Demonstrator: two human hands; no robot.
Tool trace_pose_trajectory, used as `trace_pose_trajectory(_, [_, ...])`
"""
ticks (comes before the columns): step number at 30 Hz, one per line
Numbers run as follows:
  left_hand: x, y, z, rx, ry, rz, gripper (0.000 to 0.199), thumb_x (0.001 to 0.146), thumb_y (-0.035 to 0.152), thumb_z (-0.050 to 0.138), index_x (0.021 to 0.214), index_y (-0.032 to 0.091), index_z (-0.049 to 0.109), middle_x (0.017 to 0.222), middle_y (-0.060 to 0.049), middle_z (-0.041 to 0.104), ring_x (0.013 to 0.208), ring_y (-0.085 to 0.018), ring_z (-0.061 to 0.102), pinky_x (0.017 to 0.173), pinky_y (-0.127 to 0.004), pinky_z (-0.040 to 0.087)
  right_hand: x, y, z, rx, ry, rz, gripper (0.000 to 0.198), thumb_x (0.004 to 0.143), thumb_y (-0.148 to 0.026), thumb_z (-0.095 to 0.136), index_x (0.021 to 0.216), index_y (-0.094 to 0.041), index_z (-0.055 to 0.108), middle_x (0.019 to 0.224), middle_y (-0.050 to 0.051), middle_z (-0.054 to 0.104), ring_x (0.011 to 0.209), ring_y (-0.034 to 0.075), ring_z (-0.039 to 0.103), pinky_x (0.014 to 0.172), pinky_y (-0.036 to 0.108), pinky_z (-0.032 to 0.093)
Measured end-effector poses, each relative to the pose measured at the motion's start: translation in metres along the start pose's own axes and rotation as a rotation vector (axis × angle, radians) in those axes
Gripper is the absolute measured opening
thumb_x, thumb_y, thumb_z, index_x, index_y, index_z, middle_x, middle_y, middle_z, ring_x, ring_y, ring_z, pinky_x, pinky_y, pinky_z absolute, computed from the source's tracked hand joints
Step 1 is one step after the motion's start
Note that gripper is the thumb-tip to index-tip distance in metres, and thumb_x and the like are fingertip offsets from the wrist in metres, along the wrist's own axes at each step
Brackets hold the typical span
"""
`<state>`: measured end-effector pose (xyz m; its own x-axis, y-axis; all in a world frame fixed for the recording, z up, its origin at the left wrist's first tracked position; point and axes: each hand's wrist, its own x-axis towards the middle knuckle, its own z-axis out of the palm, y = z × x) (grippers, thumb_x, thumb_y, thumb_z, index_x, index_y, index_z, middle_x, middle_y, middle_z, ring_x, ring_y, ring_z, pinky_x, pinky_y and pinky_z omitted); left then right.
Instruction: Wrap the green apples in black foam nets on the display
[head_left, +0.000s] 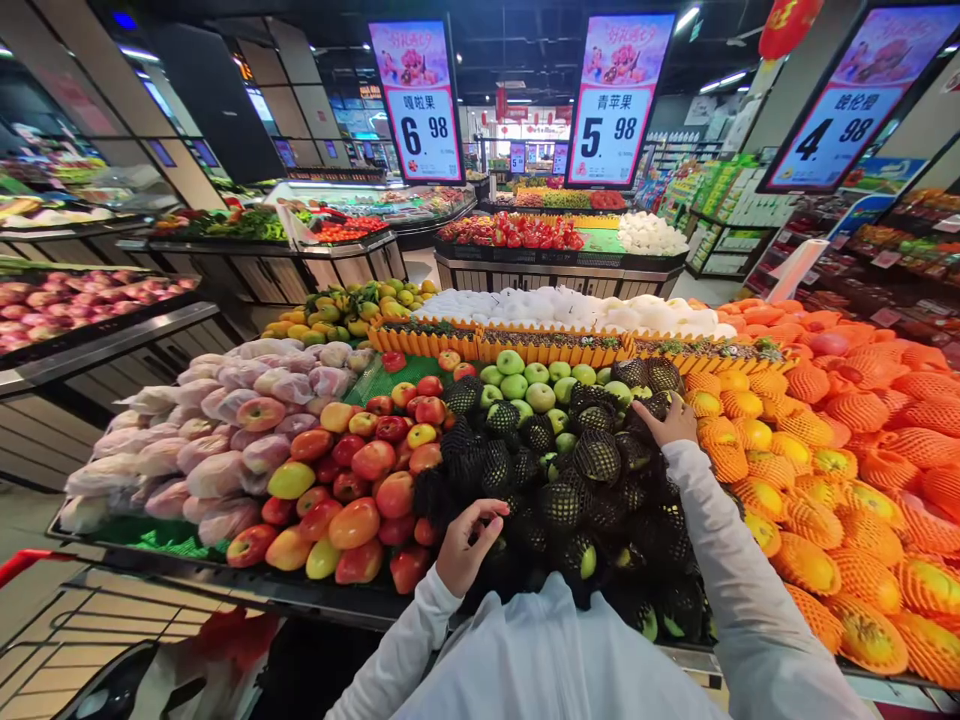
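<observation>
Green apples in black foam nets (596, 458) fill the middle of the display, with bare green apples (538, 397) behind them. My right hand (670, 422) reaches to the back right of this pile, its thumb and fingers around a netted green apple (655, 404) that is partly hidden. Low over the front left of the pile, my left hand (469, 542) has its fingers loosely curled. A gap shows between its thumb and forefinger, and nothing is visible in it. Red and yellow apples (373, 461) lie just to its left.
Wrapped pink apples (215, 472) sit at far left, oranges in orange nets (806, 563) at right. Behind runs a low orange picket border (555, 350) with white-netted fruit (540, 306). A shopping cart (97, 620) stands at lower left. Price screens (611, 100) hang above.
</observation>
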<state>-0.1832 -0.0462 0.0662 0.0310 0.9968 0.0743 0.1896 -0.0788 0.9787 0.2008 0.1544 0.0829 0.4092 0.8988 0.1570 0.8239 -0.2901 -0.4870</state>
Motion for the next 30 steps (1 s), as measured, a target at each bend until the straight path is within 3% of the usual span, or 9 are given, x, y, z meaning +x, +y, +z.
trace_pose_trajectory(7, [0.009, 0.006, -0.011, 0.147, 0.102, 0.096, 0.027, 0.09, 0.037, 0.055, 0.102, 0.016, 0.068, 0.1, -0.008, 0.071, 0.085, -0.017, 0.065, 0.064, -0.025, 0.046, 0.0, 0.019, -0.014, 0.028, -0.083, 0.077, 0.104, 0.069, -0.069, 0.068, 0.15, -0.013, 0.034, 0.137, 0.024, 0.049, 0.128, 0.039, 0.051, 0.108, 0.048, 0.04])
trace_pose_trajectory(14, [0.012, 0.005, -0.014, 0.209, 0.135, 0.158, 0.025, 0.09, 0.035, 0.055, 0.102, 0.017, 0.068, 0.102, -0.008, 0.07, 0.085, -0.017, 0.064, 0.063, -0.025, 0.047, -0.006, 0.028, -0.014, 0.027, -0.078, 0.192, 0.083, 0.081, -0.052, 0.057, 0.147, -0.007, 0.037, 0.134, 0.025, 0.056, 0.125, 0.04, 0.055, 0.104, 0.05, 0.043])
trace_pose_trajectory(19, [0.015, -0.002, -0.017, 0.241, 0.145, 0.188, 0.024, 0.091, 0.034, 0.055, 0.104, 0.018, 0.067, 0.106, -0.009, 0.069, 0.087, -0.017, 0.063, 0.064, -0.025, 0.047, -0.013, 0.026, -0.016, 0.042, -0.074, 0.211, 0.086, 0.08, -0.051, 0.058, 0.148, -0.004, 0.035, 0.135, 0.027, 0.056, 0.126, 0.04, 0.055, 0.105, 0.049, 0.042])
trace_pose_trajectory(23, [0.016, -0.005, -0.022, 0.316, 0.191, 0.217, 0.023, 0.093, 0.033, 0.053, 0.104, 0.02, 0.068, 0.114, -0.009, 0.067, 0.098, -0.02, 0.062, 0.068, -0.028, 0.049, -0.03, 0.024, -0.031, 0.09, 0.147, 0.085, 0.109, 0.071, -0.056, 0.068, 0.151, 0.003, 0.023, 0.149, 0.029, 0.041, 0.137, 0.04, 0.044, 0.113, 0.048, 0.037])
trace_pose_trajectory(26, [0.018, -0.01, -0.027, 0.426, 0.264, 0.234, 0.023, 0.094, 0.033, 0.05, 0.104, 0.022, 0.068, 0.123, -0.009, 0.064, 0.115, -0.024, 0.057, 0.089, -0.037, 0.05, -0.054, 0.023, -0.04, 0.232, 0.356, -0.071, 0.101, 0.072, -0.062, 0.066, 0.147, -0.002, 0.034, 0.139, 0.026, 0.052, 0.12, 0.037, 0.058, 0.103, 0.05, 0.046])
trace_pose_trajectory(30, [0.024, -0.028, -0.032, 0.534, 0.398, 0.228, 0.031, 0.094, 0.034, 0.051, 0.12, 0.021, 0.061, 0.14, -0.012, 0.053, 0.132, -0.028, 0.046, 0.113, -0.052, 0.035, -0.096, 0.023, -0.042, 0.429, 0.282, -0.261, 0.08, 0.077, -0.057, 0.066, 0.14, -0.013, 0.046, 0.123, 0.018, 0.064, 0.097, 0.029, 0.068, 0.085, 0.046, 0.056])
